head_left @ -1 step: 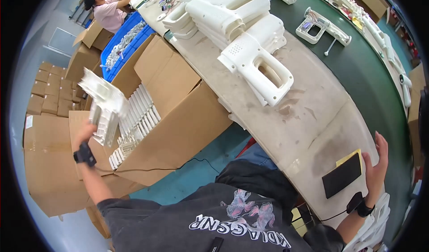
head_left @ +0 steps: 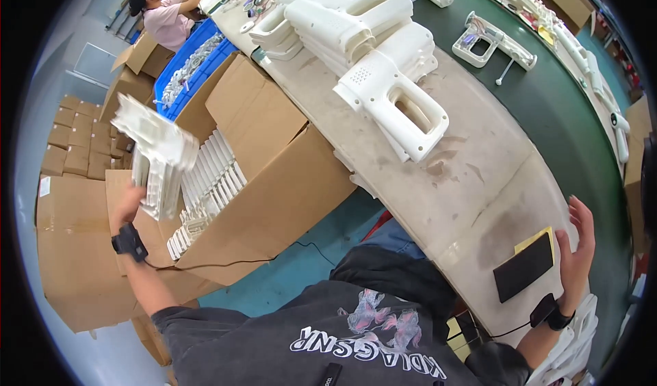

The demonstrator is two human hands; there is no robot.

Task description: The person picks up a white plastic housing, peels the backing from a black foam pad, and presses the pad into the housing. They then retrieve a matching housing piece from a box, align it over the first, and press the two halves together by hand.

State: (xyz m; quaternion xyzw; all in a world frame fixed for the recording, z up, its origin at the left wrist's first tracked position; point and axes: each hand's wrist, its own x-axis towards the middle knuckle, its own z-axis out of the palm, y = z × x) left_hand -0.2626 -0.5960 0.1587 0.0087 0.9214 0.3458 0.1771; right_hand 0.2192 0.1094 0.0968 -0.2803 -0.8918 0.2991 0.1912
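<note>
My left hand [head_left: 129, 203] grips white plastic housing shells [head_left: 163, 139], handle-shaped at the lower end, and holds them over an open cardboard box [head_left: 274, 204]; how many are in the grip is blurred. Rows of similar white shells [head_left: 217, 165] stand packed inside that box. At the right, my right hand [head_left: 578, 252] has its fingers apart and nothing in it. It is beside a black flat pad [head_left: 523, 269] with a yellow edge, lying on the worktable [head_left: 472, 201]. A pile of white shells [head_left: 393, 78] with handle openings rests farther up the table.
A blue bin [head_left: 164, 105] of small pale parts stands beyond the box, near a seated person [head_left: 168, 20]. Along the table runs a green conveyor belt [head_left: 547, 119] carrying a white frame assembly [head_left: 496, 44]. A dark cable [head_left: 233, 259] hangs from my left wrist across the box front.
The shells in my left hand have shifted slightly up and to the left, above the box. My right hand has moved up a little beside the black pad.
</note>
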